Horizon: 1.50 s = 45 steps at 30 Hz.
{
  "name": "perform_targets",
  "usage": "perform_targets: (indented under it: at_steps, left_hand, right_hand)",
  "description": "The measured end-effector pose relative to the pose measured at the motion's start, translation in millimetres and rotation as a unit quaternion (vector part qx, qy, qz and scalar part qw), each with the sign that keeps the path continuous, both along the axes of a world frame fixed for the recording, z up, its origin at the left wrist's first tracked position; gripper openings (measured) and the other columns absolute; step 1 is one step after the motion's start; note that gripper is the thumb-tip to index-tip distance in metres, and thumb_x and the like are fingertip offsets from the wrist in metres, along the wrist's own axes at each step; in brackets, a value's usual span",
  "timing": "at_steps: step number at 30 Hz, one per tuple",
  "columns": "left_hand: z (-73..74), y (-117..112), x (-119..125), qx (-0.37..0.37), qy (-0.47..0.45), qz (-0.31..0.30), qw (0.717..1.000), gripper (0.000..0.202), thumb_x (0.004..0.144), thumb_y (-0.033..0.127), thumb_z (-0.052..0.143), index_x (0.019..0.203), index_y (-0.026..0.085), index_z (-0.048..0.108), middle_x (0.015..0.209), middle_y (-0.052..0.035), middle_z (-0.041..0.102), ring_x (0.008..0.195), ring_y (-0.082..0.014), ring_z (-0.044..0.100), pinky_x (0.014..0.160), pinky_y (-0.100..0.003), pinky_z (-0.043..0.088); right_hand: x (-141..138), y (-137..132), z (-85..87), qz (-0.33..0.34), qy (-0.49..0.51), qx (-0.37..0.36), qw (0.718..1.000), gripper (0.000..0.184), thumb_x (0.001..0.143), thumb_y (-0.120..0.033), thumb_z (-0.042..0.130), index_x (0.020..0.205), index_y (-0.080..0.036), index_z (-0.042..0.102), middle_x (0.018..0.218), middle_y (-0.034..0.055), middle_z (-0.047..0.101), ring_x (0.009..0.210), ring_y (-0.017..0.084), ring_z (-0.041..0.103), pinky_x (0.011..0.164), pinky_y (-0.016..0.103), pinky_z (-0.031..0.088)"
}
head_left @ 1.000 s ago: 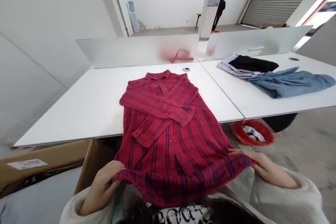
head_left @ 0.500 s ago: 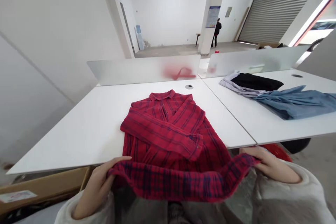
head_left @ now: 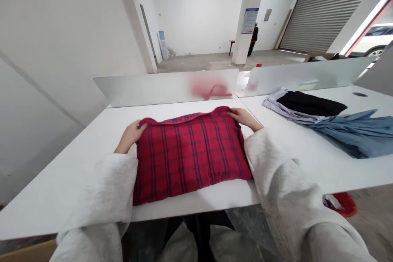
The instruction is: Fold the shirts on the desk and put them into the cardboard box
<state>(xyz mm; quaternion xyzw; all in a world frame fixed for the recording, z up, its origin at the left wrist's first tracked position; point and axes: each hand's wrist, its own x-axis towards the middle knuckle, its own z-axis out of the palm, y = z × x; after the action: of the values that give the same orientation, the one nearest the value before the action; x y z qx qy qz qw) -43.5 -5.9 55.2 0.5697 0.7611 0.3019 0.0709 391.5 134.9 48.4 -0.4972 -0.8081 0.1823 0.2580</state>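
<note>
Now folded: red plaid shirt [head_left: 187, 159] lies squared on the tabletop [head_left: 190, 206], no longer spread.
Long axis crosswise; left hand [head_left: 130, 134], right hand [head_left: 244, 118] clamped on far edge.

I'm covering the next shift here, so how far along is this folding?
The red plaid shirt looks folded into a neat rectangle. In hand: the left hand and right hand hold its far edge. Left: the blue denim shirt lies loose on the next table.
</note>
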Motion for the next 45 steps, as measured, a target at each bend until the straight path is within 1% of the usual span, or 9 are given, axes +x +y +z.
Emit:
perform_targets:
  at_steps: [4,7,15,20,25,28,31,40,45]
  left_hand:
    - [-57.5,20.0,-9.1,-0.052,-0.026,-0.003,0.998,0.036,0.075,0.048,0.052,0.083,0.016,0.066,0.087,-0.0102,0.070,0.085,-0.0242,0.063,0.078,-0.032,0.048]
    - [-76.7,17.9,-13.8,-0.059,-0.039,0.010,0.997,0.038,0.076,0.051,0.051,0.084,0.018,0.066,0.090,-0.0095,0.071,0.088,-0.0239,0.063,0.079,-0.031,0.048]
    - [-87.5,14.5,-20.2,-0.044,-0.065,0.065,0.995,0.054,0.086,0.048,0.039,0.126,0.012,0.048,0.108,-0.0144,0.066,0.089,-0.0237,0.064,0.082,-0.036,0.049]
    - [-57.7,-34.0,9.2,0.098,0.093,0.001,0.991,0.061,0.089,0.046,0.039,0.135,0.007,0.038,0.131,-0.0216,0.051,0.112,-0.0298,0.055,0.096,-0.046,0.041]
    - [-31.9,-127.8,99.8,0.188,0.149,-0.137,0.961,0.040,0.094,0.033,0.041,0.132,0.022,0.043,0.124,-0.0079,0.060,0.114,-0.0215,0.057,0.095,-0.036,0.045]
    - [-52.6,-150.6,158.6,0.158,0.188,-0.283,0.927,0.048,0.092,0.039,0.046,0.136,0.020,0.039,0.125,-0.0082,0.060,0.122,-0.0218,0.051,0.103,-0.039,0.040]
    - [-80.7,-144.7,192.8,0.061,0.247,-0.298,0.920,0.063,0.089,0.047,0.048,0.142,0.017,0.031,0.141,-0.0114,0.046,0.134,-0.0281,0.035,0.108,-0.051,0.033]
    - [-111.0,-132.5,193.3,0.009,0.251,-0.244,0.937,0.067,0.091,0.054,0.037,0.144,0.013,0.029,0.147,-0.0110,0.037,0.137,-0.0269,0.030,0.109,-0.045,0.033]
    - [-107.9,-130.5,194.7,0.005,0.263,-0.247,0.933,0.071,0.088,0.059,0.040,0.142,0.014,0.033,0.146,-0.0111,0.039,0.134,-0.0287,0.035,0.107,-0.046,0.036]
  right_hand:
    - [-20.7,25.6,-62.9,-0.046,-0.008,-0.027,0.999,0.019,0.080,-0.029,0.057,0.064,-0.018,0.056,0.066,0.0057,0.063,0.065,0.017,0.054,0.064,0.027,0.038]
    - [-16.2,31.1,-89.5,-0.067,0.007,-0.030,0.997,0.018,0.082,-0.030,0.055,0.069,-0.018,0.058,0.072,0.0065,0.066,0.069,0.018,0.056,0.066,0.027,0.039]
    - [-6.7,33.9,-104.6,-0.078,0.054,-0.023,0.995,0.023,0.085,-0.038,0.050,0.080,-0.018,0.060,0.072,0.0038,0.065,0.068,0.017,0.057,0.065,0.026,0.039]
    - [-7.1,30.3,-111.2,-0.083,0.065,-0.007,0.994,0.022,0.083,-0.041,0.051,0.082,-0.020,0.057,0.070,0.0025,0.061,0.066,0.017,0.055,0.063,0.027,0.037]
    - [-5.5,28.8,-112.4,-0.080,0.087,0.002,0.993,0.029,0.082,-0.045,0.051,0.095,-0.019,0.054,0.065,-0.0004,0.057,0.063,0.016,0.054,0.061,0.027,0.037]
    - [-4.9,27.9,-112.8,-0.072,0.089,0.006,0.993,0.035,0.082,-0.049,0.050,0.099,-0.018,0.055,0.065,-0.0005,0.056,0.063,0.017,0.054,0.062,0.027,0.038]
    - [-3.7,25.1,-113.2,-0.062,0.081,0.007,0.995,0.040,0.082,-0.052,0.048,0.099,-0.018,0.056,0.068,0.0010,0.058,0.066,0.018,0.055,0.065,0.029,0.041]
    - [9.2,16.4,-79.5,0.076,-0.069,0.008,0.995,0.054,0.087,-0.051,0.046,0.127,-0.015,0.050,0.123,0.0155,0.058,0.111,0.027,0.056,0.097,0.046,0.041]
    - [-12.4,-55.5,-27.2,0.083,-0.194,0.122,0.970,0.066,0.087,-0.056,0.046,0.139,-0.016,0.040,0.146,0.0184,0.035,0.137,0.039,0.023,0.103,0.062,0.027]
